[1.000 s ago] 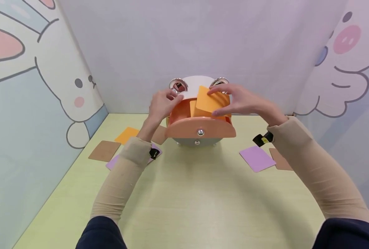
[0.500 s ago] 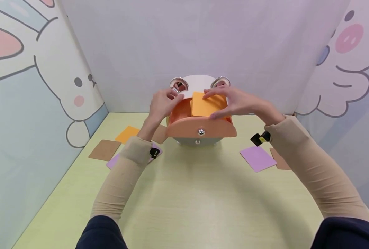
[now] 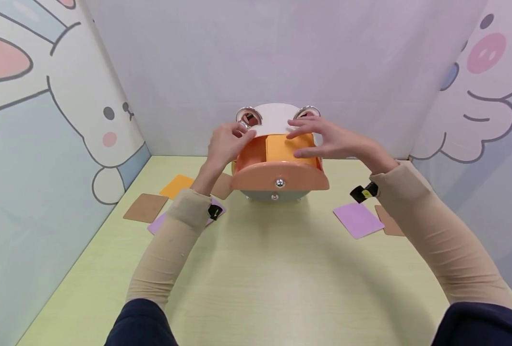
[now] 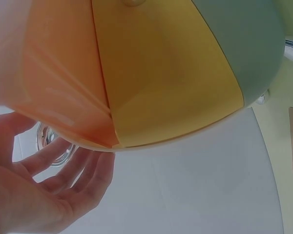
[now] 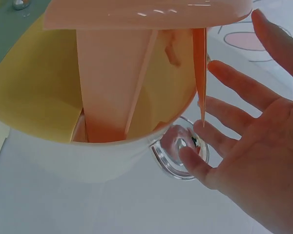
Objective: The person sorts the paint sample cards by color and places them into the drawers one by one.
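Note:
A round drawer box (image 3: 276, 115), shaped like an alarm clock with silver bells on top, stands at the back of the table. Its salmon-coloured top drawer (image 3: 251, 179) is pulled out. Orange square cards (image 3: 282, 148) lie in the drawer's right half, level with its opening. My left hand (image 3: 225, 148) holds the box's upper left edge beside the bell (image 4: 62, 152), fingers round the back. Over the cards hovers my right hand (image 3: 335, 140), fingers spread. The right wrist view shows an orange card (image 5: 200, 68) edge-on, close to those fingertips.
On the left of the table lie a brown card (image 3: 145, 208), an orange card (image 3: 176, 185) and a purple card (image 3: 156, 224), partly behind the left sleeve. Another purple card (image 3: 358, 221) and a brown one (image 3: 389, 222) lie on the right. Curtain-like walls enclose the table.
The orange card in my right hand has been lowered from a tilt into the drawer and lies flat there. My right fingers have loosened and spread. My left hand stays in place.

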`<act>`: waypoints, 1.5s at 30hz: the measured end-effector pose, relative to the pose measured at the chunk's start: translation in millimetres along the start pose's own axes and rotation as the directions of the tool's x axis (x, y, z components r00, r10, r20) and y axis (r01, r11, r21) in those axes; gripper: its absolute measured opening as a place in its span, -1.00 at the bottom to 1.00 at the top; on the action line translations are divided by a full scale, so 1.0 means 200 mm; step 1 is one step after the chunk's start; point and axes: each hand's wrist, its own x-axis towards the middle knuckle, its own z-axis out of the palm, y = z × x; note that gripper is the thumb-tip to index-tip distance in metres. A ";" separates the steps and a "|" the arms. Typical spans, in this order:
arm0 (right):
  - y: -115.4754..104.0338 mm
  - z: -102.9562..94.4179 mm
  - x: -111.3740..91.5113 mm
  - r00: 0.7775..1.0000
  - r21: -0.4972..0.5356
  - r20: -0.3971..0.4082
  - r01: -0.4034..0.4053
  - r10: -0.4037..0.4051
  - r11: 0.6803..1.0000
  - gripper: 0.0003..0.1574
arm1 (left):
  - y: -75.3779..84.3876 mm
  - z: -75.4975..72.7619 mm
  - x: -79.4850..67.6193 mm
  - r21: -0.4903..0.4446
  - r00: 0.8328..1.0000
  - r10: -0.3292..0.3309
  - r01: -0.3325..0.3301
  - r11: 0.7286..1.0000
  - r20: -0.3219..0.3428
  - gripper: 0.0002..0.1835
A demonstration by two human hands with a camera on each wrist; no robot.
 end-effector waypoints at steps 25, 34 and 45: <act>0.06 0.11 -0.08 0.981 -0.102 -0.192 0.005 -0.024 0.995 -0.52 | 0.02 0.00 -0.01 -0.010 1.000 0.002 -0.002 1.000 0.000 -0.60; 0.02 0.10 -0.16 0.956 -0.023 -0.291 0.024 -0.030 0.999 -0.50 | 0.01 0.00 -0.01 -0.011 1.000 0.008 -0.008 1.000 -0.001 -0.59; 0.14 0.10 -0.23 0.907 0.040 -0.416 -0.061 0.072 0.997 -0.41 | -0.01 -0.01 -0.01 -0.025 0.999 0.050 -0.051 0.998 -0.011 -0.63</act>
